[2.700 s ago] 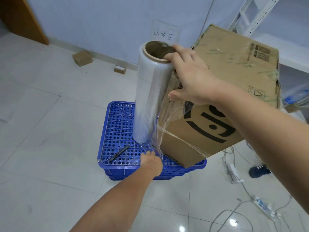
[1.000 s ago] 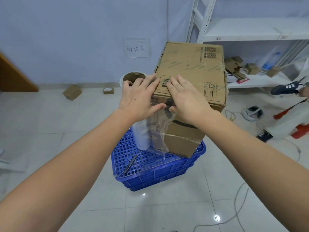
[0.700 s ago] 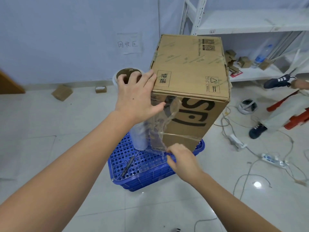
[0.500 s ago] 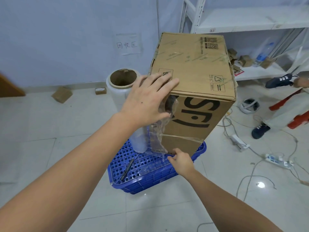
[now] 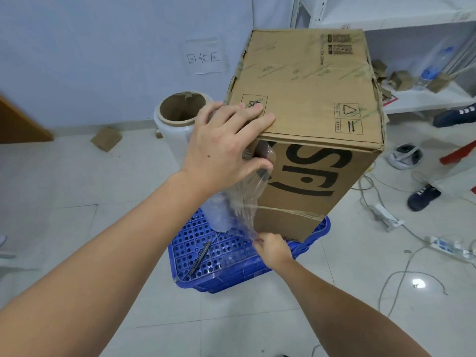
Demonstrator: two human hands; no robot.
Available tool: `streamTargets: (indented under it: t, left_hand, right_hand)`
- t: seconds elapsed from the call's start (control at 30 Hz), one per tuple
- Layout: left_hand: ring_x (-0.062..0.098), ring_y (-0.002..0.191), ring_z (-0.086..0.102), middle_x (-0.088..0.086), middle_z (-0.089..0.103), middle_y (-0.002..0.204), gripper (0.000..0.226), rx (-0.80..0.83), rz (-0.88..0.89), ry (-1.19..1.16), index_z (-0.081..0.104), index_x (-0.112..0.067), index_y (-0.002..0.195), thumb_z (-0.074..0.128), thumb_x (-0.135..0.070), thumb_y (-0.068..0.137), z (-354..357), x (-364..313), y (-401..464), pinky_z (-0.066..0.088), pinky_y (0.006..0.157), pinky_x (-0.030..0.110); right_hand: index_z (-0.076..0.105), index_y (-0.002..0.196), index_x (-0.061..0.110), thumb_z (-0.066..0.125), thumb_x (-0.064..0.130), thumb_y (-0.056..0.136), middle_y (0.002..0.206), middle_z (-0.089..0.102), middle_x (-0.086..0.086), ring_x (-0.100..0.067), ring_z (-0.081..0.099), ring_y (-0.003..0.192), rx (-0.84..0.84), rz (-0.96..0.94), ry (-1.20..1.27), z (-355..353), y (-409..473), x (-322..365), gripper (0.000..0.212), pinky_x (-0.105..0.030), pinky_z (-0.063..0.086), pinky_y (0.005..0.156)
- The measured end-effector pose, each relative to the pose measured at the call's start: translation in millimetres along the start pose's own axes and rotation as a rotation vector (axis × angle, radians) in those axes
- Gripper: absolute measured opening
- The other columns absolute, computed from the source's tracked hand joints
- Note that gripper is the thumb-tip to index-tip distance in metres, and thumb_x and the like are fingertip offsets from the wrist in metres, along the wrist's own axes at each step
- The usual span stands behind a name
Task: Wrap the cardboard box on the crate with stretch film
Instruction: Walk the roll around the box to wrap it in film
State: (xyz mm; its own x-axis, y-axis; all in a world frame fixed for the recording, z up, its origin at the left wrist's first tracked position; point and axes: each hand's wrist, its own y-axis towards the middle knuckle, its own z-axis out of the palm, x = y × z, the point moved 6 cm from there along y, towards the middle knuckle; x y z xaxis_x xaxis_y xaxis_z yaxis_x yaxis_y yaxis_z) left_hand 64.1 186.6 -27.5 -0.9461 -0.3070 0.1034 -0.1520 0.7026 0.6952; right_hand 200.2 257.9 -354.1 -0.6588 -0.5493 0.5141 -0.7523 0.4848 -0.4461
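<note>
A tall cardboard box (image 5: 314, 117) with black print stands upright on a blue perforated crate (image 5: 226, 261). My left hand (image 5: 226, 145) lies over the box's near top corner, fingers on the top face and thumb pressing clear stretch film (image 5: 247, 202) against the front. The film hangs down that corner as a crumpled strip, and a thin band of it crosses the lower front. My right hand (image 5: 270, 247) pinches the film's bottom end at the box's base. The stretch film roll (image 5: 180, 119) stands upright on the crate left of the box, partly hidden by my left hand.
A dark pen-like tool (image 5: 199, 257) lies on the crate. Cables and a power strip (image 5: 448, 248) trail over the tiled floor at right. White shelving (image 5: 417, 99) holds scraps and a bottle. Another person's shoes (image 5: 422, 197) are at right. Cardboard pieces (image 5: 105, 138) lie by the wall.
My right hand left the box's top corner and dropped to the base, where it now pinches the film's bottom end. My left hand slid from the roll onto the box's corner.
</note>
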Motion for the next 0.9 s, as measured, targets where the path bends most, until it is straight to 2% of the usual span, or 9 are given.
streamTargets:
  t: [0.07,0.17,0.33,0.43,0.53,0.63,0.73,0.8,0.9]
  left_hand:
    - [0.028,0.121,0.063,0.0,0.066,0.137,0.076,0.0,0.004,-0.003,0.067,-0.023,0.136,0.07,-0.075,0.08,1,-1,2,0.04,0.108,0.05]
    - [0.028,0.12,0.063,0.0,0.066,0.136,0.075,-0.016,0.012,-0.002,0.067,-0.023,0.135,0.069,-0.076,0.081,2,-3,5,0.04,0.107,0.049]
    - [0.027,0.121,0.063,-0.001,0.066,0.136,0.075,-0.032,0.008,-0.005,0.068,-0.023,0.134,0.07,-0.076,0.08,1,-3,5,0.039,0.106,0.047]
    - [0.027,0.122,0.062,-0.001,0.066,0.136,0.076,-0.029,0.005,-0.015,0.068,-0.023,0.134,0.07,-0.076,0.08,1,-4,6,0.039,0.105,0.047]
    - [0.027,0.123,0.062,-0.002,0.066,0.137,0.076,-0.022,-0.001,-0.013,0.067,-0.024,0.135,0.07,-0.076,0.079,2,-5,6,0.037,0.106,0.046]
    - [0.027,0.122,0.062,-0.001,0.066,0.136,0.076,-0.027,0.001,-0.014,0.068,-0.024,0.134,0.069,-0.077,0.08,3,-4,6,0.038,0.106,0.046]
    - [0.027,0.121,0.063,-0.001,0.067,0.135,0.075,-0.037,0.005,-0.013,0.069,-0.023,0.133,0.069,-0.076,0.08,3,-3,5,0.039,0.106,0.046]
    - [0.028,0.121,0.063,0.0,0.067,0.134,0.074,-0.039,0.003,-0.022,0.07,-0.022,0.132,0.07,-0.076,0.08,3,-3,5,0.04,0.105,0.046]
    - [0.028,0.12,0.064,0.0,0.068,0.133,0.072,-0.044,0.002,-0.028,0.071,-0.022,0.131,0.07,-0.075,0.082,3,-1,3,0.041,0.105,0.047]
  right_hand:
    - [0.059,0.071,0.031,0.049,0.033,0.096,0.07,0.067,-0.002,-0.025,0.064,0.065,0.062,0.031,0.017,11,3,-16,0.026,-0.04,0.057,0.063]
    - [0.065,0.083,0.027,0.049,0.034,0.098,0.077,0.068,-0.004,-0.025,0.065,0.071,0.082,0.075,0.008,15,6,-33,0.023,-0.035,0.054,0.063]
    - [0.07,0.093,0.02,0.06,0.03,0.096,0.085,0.065,0.004,-0.01,0.059,0.072,-0.245,-0.079,0.025,-7,-8,-42,0.014,-0.031,0.051,0.066]
    - [0.064,0.107,0.025,0.062,0.038,0.094,0.093,0.068,0.006,-0.012,0.064,0.083,-0.097,0.007,0.098,10,-8,-47,0.019,-0.032,0.052,0.07]
    - [0.055,0.125,0.026,0.072,0.046,0.085,0.112,0.063,0.007,-0.016,0.06,0.101,0.004,0.101,0.287,21,-3,-45,0.048,-0.027,0.045,0.076]
    - [0.054,0.117,0.029,0.077,0.043,0.081,0.092,0.061,0.008,-0.012,0.059,0.086,0.071,0.15,0.383,29,10,-34,0.045,-0.023,0.042,0.067]
    - [0.065,0.103,0.025,0.071,0.039,0.087,0.089,0.067,-0.002,-0.019,0.062,0.078,0.099,0.201,0.286,38,26,-32,0.023,-0.032,0.05,0.067]
    - [0.066,0.09,0.018,0.061,0.031,0.091,0.088,0.067,-0.006,-0.025,0.065,0.08,0.155,0.197,0.061,38,28,-33,0.013,-0.034,0.052,0.067]
    - [0.065,0.098,0.016,0.053,0.024,0.096,0.097,0.069,-0.008,-0.03,0.067,0.092,0.047,0.178,-0.21,23,25,-42,0.016,-0.033,0.049,0.07]
